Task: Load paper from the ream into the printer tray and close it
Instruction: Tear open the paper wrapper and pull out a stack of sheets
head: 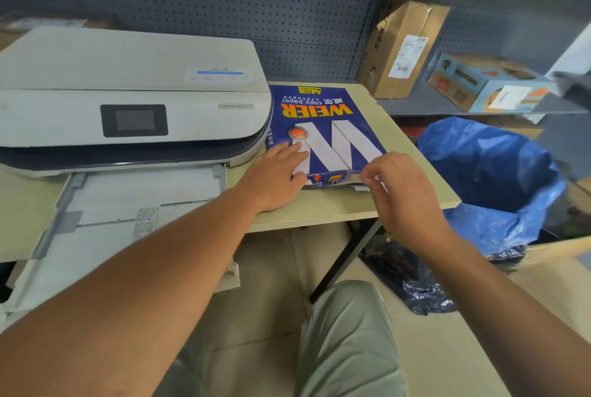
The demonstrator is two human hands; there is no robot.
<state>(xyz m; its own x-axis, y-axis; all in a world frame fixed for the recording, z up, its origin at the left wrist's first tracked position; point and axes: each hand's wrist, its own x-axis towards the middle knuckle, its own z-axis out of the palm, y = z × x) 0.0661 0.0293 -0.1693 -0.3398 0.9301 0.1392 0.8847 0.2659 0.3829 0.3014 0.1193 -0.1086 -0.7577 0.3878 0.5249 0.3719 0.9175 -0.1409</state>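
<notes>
Blue wrapper crinkles at the near end of the ream [326,131], which lies flat on the tabletop [412,179] just beyond both hands. The left hand [275,179] rests open, palm down, pinning the near left corner of the pack. The right hand [399,191] is curled, its fingertips [367,176] pinching what looks like the torn flap at the near edge, where white sheets seem to show. To do this well, I'd judge the left hand should keep its weight on the pack while the right peels the flap back evenly, so the sheets slide out square and unbent. Left of the left hand, the printer tray [128,204] stands pulled out and apparently bare, ready for paper. Beyond that sits the printer [128,92].
</notes>
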